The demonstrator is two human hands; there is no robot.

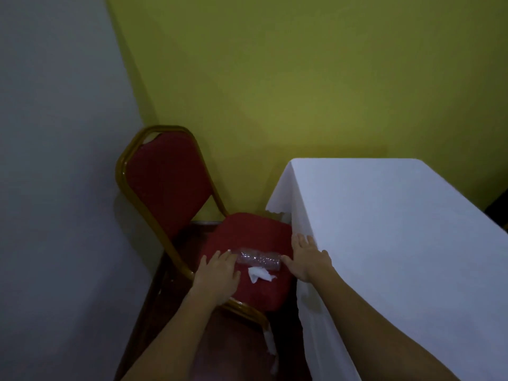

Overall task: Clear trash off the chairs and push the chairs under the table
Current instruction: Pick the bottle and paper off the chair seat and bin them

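- Both of the person's arms reach down over the red chair [247, 235], which stands in the corner with its seat just beside the hanging white tablecloth [384, 243].
- The left hand [217, 273] is spread flat, fingers loose, its fingertips at one end of a clear plastic bottle [258, 259] lying on its side across the seat. It grasps nothing yet, though it may just touch the bottle.
- The right hand [309, 259] is likewise spread and empty, its thumb near the bottle's other end and its outer edge against the cloth.
- So the bottle lies between the two hands, which bracket it from either end; I take that as a way to stop a round, light thing rolling off as it is gathered.
- A crumpled white tissue [259, 274] sits on the seat just nearer the person than the bottle, between the hands and a little below them, untouched.
- More white scraps [270, 345] hang or lie below the seat's front edge, under the left forearm; what they are I cannot tell.
- The chair is not under the table: its seat faces the tablecloth's side, and its back leans toward the wall, beyond the left hand.
- By my reckoning the clearing has barely begun, and pushing the chair in must wait until the seat is bare.
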